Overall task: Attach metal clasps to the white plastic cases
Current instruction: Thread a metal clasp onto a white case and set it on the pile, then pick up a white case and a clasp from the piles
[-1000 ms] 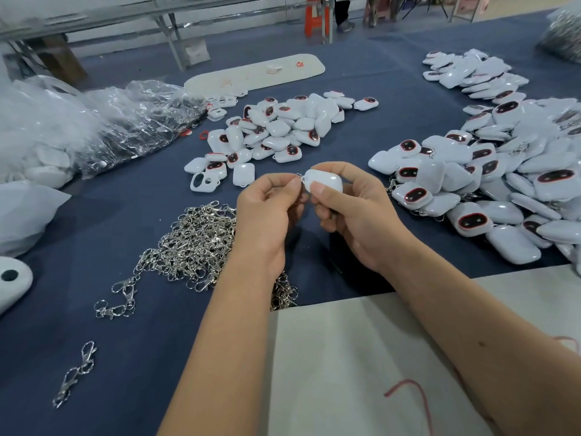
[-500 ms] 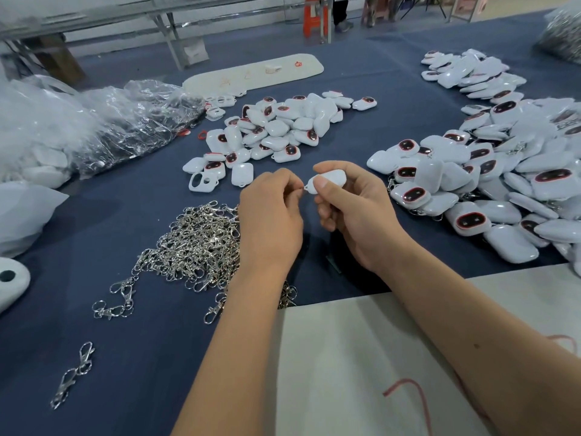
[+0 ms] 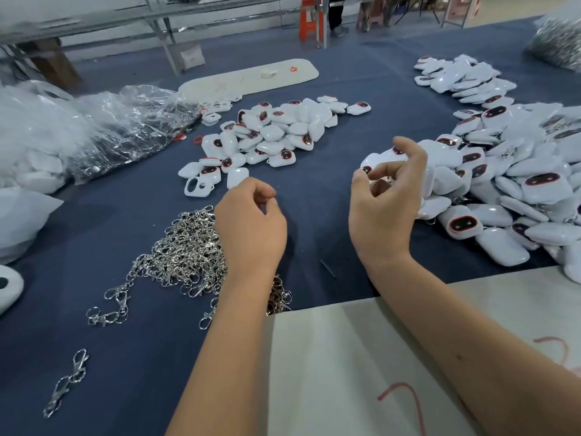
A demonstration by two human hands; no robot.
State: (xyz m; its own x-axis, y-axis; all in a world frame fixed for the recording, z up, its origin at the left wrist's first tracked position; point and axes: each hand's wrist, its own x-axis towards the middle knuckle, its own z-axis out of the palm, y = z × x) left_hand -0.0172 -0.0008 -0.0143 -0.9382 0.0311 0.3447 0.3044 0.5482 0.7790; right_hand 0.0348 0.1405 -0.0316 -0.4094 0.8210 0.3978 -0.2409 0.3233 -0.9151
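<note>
A white sheet [image 3: 361, 366] with red marks is lying at the desk's near edge, under the right forearm. A lone clasp [image 3: 64, 385] is sitting by the near left corner on the blue desk [image 3: 132, 357]. Further in, a heap of clasps [image 3: 182, 256] is spreading left of the left hand [image 3: 251, 228], which is hovering over the heap's right side with fingers loosely curled, gripping nothing visible. The right hand [image 3: 386, 202] is hanging just beside the big pile of cases [image 3: 509, 190] on the right side, fingers relaxed and half spread, holding nothing; the two hands are well apart. Beyond the left hand a smaller pile of cases [image 3: 270, 136] is lying near the desk's middle. Crumpled clear bags [image 3: 119, 127] are sitting toward the left edge. Farther back a long white board [image 3: 251, 77] is lying flat, and more cases [image 3: 462, 77] are lying toward the far right.
</note>
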